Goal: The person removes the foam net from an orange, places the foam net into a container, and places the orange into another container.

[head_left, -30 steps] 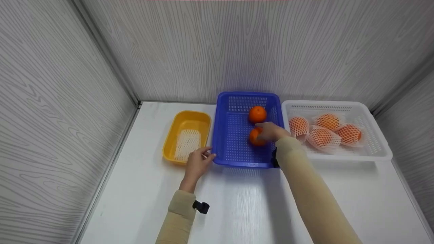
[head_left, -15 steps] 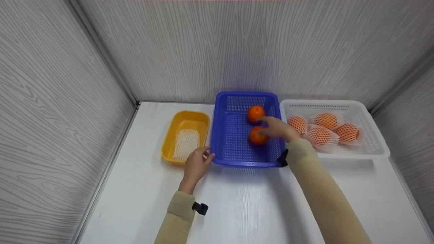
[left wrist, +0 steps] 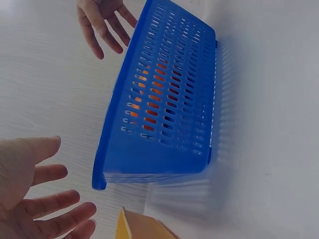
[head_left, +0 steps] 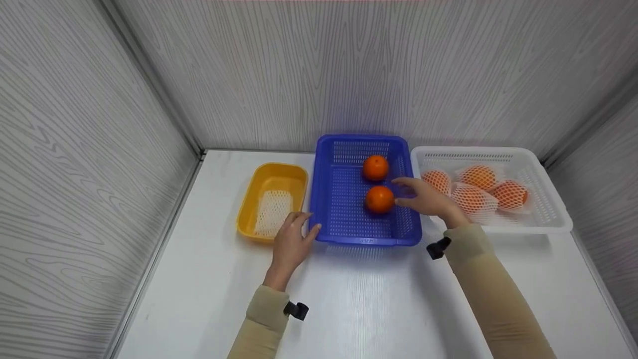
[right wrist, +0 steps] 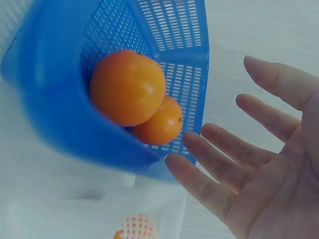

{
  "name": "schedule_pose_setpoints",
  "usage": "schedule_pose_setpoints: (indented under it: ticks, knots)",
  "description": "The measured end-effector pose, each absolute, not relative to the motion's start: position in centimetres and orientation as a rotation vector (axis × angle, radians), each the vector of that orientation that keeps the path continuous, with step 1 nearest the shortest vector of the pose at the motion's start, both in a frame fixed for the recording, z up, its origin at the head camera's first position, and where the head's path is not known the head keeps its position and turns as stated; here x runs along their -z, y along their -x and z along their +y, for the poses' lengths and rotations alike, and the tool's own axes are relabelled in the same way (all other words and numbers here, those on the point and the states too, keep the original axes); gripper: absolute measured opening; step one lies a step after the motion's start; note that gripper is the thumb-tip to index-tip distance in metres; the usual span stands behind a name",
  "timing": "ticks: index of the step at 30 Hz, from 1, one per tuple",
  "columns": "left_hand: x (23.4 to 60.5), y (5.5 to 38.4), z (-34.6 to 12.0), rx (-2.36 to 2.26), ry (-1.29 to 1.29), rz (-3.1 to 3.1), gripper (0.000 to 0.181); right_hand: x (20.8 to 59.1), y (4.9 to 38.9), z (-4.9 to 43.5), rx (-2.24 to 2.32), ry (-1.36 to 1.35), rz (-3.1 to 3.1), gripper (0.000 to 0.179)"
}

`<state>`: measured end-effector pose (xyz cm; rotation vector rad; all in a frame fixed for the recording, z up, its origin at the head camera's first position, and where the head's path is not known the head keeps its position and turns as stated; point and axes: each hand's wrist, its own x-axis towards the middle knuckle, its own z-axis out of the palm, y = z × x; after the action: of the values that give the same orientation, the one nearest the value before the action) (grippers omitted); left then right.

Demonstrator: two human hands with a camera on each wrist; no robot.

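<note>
Two bare oranges lie in the blue basket: the far orange [head_left: 375, 168] and the near orange [head_left: 380, 200], also seen in the right wrist view. My right hand [head_left: 424, 197] hovers over the basket's right rim, fingers loosely spread, holding nothing. Its fingertips are just right of the near orange; a gap shows between them in the right wrist view. At the front left corner of the blue basket [left wrist: 159, 154] is my left hand [head_left: 291, 243], fingers parted and holding nothing. The left wrist view shows those fingers [left wrist: 55, 204] apart from the basket rim.
A yellow tray [head_left: 249, 199] with white foam netting [head_left: 274, 212] lies left of the blue basket. Against its right side stands a white basket [head_left: 548, 209] holding several oranges in netting [head_left: 479, 177]. Wood-grain panels [head_left: 319, 75] enclose the back and both sides.
The right hand has let go of the near orange and moved right, off it to the basket's right rim. The left hand's fingers have spread a little. The oranges stay in place.
</note>
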<state>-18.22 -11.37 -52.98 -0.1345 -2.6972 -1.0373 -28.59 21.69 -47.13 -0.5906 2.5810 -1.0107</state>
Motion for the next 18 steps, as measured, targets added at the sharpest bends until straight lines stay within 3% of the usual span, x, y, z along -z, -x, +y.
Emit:
schedule_pose_setpoints:
  ticks: [18]
  knots:
    - [51.4,16.5,-8.2,1.003,0.382,-2.603,0.039,47.7,28.2,28.0,1.213,0.449,2.701,0.049]
